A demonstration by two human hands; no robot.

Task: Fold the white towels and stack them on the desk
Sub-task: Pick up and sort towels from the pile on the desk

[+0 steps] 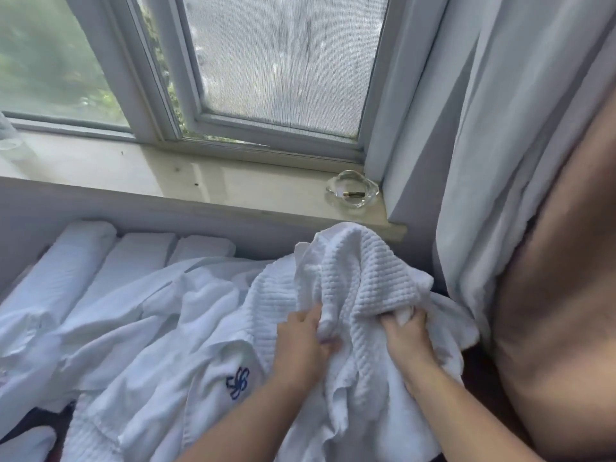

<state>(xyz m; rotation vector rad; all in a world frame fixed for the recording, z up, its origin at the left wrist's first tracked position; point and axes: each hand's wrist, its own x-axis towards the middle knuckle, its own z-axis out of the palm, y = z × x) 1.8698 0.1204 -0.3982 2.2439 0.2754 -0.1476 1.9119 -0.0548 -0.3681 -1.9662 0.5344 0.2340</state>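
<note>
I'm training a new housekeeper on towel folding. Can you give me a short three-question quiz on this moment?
1. True or false: both hands grip the same ribbed towel.
2. Multiple choice: where is the glass ashtray? A) on the towels B) on the windowsill C) on the floor
3. Fill in: the blue logo is on a white cloth lying to the ___ of the left hand.

Key
1. True: the left hand and right hand both clutch the ribbed towel, which is bunched, not yet folded.
2. B: the ashtray sits on the windowsill, by the curtain.
3. Left: the logo.
</note>
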